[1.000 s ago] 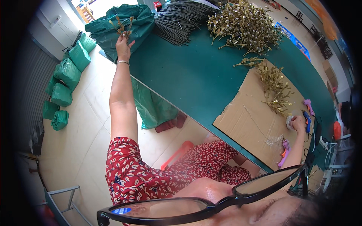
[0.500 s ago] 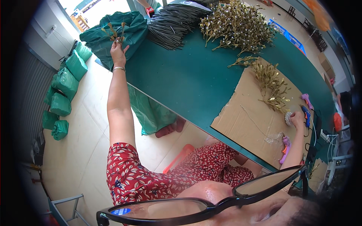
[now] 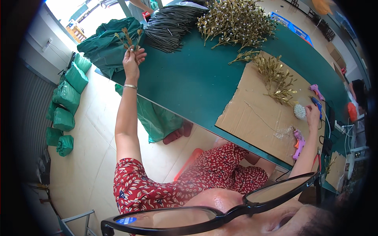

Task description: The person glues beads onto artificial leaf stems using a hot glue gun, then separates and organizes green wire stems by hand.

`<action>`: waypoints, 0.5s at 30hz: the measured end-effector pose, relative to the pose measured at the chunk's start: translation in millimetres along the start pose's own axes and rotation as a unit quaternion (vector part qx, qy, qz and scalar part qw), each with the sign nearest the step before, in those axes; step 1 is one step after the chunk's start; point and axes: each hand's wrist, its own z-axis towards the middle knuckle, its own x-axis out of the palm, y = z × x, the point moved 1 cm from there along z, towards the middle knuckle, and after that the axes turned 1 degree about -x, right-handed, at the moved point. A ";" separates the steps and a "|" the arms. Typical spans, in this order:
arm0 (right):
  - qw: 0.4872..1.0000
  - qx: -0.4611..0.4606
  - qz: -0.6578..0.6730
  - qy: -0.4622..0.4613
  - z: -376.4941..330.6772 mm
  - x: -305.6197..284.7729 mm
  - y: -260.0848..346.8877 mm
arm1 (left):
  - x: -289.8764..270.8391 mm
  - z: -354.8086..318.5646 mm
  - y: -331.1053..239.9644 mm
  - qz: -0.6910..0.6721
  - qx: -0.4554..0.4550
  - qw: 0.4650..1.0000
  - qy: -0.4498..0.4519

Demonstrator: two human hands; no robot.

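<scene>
My left hand (image 3: 133,62) is raised over the table's far left end. Thumb and fingertips pinch a sprig of artificial leaves (image 3: 129,38), brownish gold, which stands upright from the grip; the other fingers are spread. At the right, my right hand (image 3: 313,116) has its fingers closed at the edge of a round, pearly beaded ball (image 3: 299,111). The ball is held just over a cardboard sheet (image 3: 252,114), or rests on it; I cannot tell which. Gold leaf sprigs (image 3: 277,78) lie on the cardboard. A blue glue gun (image 3: 316,107) is beside my right hand, a purple one (image 3: 299,143) nearer me.
Across the green table (image 3: 185,86) lie a heap of pearl-tipped sprigs (image 3: 238,25) and a bundle of dark stems (image 3: 171,27). Green cloth (image 3: 106,41) covers the far left corner. Another purple glue gun (image 3: 317,91) lies at the right. Green wrapped bundles (image 3: 67,96) line the floor.
My left hand has moved right and toward me with the sprig, away from the green cloth. More of the beaded ball shows beside my right hand. The whole view has shifted slightly.
</scene>
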 end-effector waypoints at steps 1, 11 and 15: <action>1.000 0.009 -0.003 -0.005 -8.8 -13.2 16.2 | 17.0 -21.6 2.7 -0.012 -0.018 0.998 0.052; 0.625 0.136 0.769 0.008 -143.1 -14.4 199.4 | 198.1 -298.0 26.8 -0.242 -0.334 0.861 0.298; 0.509 0.130 0.850 0.040 -166.9 9.7 202.9 | 233.5 -343.8 37.5 -0.240 -0.373 0.827 0.347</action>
